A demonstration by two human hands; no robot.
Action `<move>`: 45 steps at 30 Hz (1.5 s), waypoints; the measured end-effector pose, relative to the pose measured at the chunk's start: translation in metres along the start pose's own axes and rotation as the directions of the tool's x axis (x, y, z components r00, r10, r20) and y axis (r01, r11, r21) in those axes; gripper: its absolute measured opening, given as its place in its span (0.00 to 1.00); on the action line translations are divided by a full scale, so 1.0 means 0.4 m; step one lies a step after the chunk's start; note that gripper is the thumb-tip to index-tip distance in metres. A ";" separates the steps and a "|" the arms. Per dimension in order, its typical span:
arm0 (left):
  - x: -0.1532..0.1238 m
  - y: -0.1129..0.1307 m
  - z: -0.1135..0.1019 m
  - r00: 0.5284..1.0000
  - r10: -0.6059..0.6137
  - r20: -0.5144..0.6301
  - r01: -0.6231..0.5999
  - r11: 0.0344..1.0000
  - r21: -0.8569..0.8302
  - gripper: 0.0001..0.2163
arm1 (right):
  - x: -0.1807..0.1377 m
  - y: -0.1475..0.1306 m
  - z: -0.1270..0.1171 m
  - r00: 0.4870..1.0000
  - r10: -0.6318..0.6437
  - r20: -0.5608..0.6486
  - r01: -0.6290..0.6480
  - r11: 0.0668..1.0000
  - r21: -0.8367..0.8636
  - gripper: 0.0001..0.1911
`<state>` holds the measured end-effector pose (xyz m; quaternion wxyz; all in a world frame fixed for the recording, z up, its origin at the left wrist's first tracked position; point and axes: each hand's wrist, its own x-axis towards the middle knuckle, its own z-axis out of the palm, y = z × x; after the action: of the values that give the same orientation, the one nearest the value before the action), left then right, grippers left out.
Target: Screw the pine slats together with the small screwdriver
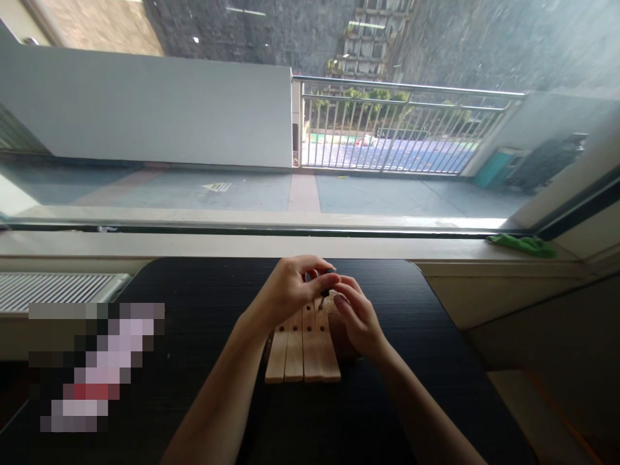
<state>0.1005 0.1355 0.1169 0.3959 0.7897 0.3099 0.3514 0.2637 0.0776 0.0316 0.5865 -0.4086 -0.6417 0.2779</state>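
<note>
Several light wooden slats point(301, 352) with small holes lie side by side on a black table point(203, 303). My left hand point(285, 289) is curled over their far end, fingers pinched round a small dark-handled tool point(326, 284) whose tip points down at a slat. My right hand point(356, 316) is closed beside it, fingertips touching the same tool and the right edge of the slats. A brownish rounded object point(339, 336) sits partly hidden under my right hand.
The table stands against a window sill point(194, 245) with a radiator grille point(53, 287) at the left. A green cloth point(523, 244) lies on the sill at right. A blurred patch point(97, 365) covers something at the table's left. Beyond the glass is a terrace with a railing point(397, 126).
</note>
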 end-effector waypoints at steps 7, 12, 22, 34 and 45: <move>0.003 -0.003 0.007 1.000 -0.013 -0.001 0.013 0.999 -0.044 0.13 | 0.007 0.005 0.001 0.998 0.032 0.062 -0.031 0.999 -0.009 0.12; 0.000 -0.002 0.008 0.998 -0.052 0.034 0.055 0.993 -0.102 0.14 | 0.008 0.023 0.007 0.993 0.045 0.106 -0.038 0.997 -0.061 0.13; -0.004 -0.003 0.007 0.993 -0.097 0.069 0.105 0.986 -0.129 0.17 | 0.003 0.032 0.013 0.993 0.086 0.084 -0.081 0.995 -0.060 0.13; -0.010 0.030 0.010 0.998 -0.045 0.035 0.043 0.998 0.050 0.18 | 0.011 0.025 0.015 0.991 0.104 0.083 -0.107 0.993 0.039 0.13; -0.003 0.024 -0.002 0.993 0.085 -0.076 -0.065 0.968 0.244 0.17 | 0.014 0.012 0.003 0.988 0.125 0.093 -0.125 0.992 -0.005 0.13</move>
<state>0.1013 0.1302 0.1249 0.2699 0.8274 0.3368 0.3594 0.2637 0.0849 0.0303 0.5376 -0.4346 -0.6412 0.3331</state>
